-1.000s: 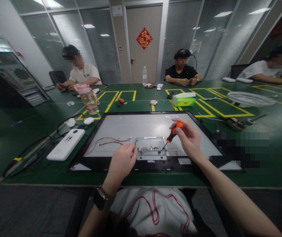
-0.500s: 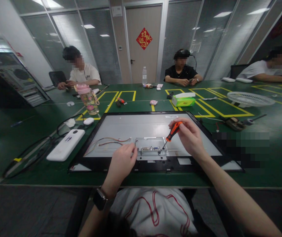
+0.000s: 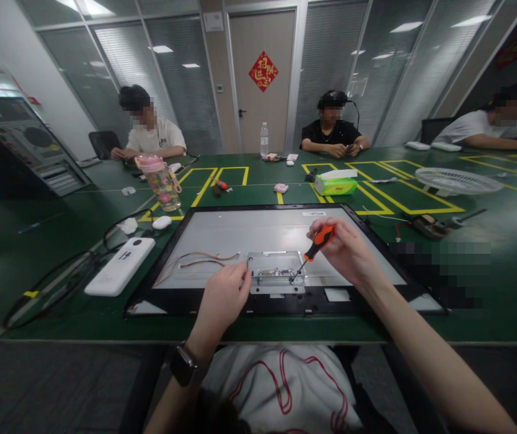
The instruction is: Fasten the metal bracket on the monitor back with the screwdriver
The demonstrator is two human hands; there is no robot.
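A monitor panel (image 3: 222, 232) lies face down on the green table, its grey metal back up. My right hand (image 3: 346, 250) grips an orange-handled screwdriver (image 3: 316, 243), whose tip rests on the right side of the small metal plate (image 3: 276, 274) near the panel's front edge. My left hand (image 3: 222, 298) is curled, its fingertips pressed against the plate's left edge. Thin coloured wires (image 3: 195, 260) run across the panel to the left of the plate.
A white power bank (image 3: 120, 265) and black cables (image 3: 59, 280) lie left of the panel. Farther back stand a pink-lidded bottle (image 3: 159, 181), a green tissue box (image 3: 336, 182) and a white fan grille (image 3: 457, 179). Three other people sit at the table's far side.
My right hand has turned the screwdriver handle slightly in its fingers; the tip stays on the plate. My left hand has not moved.
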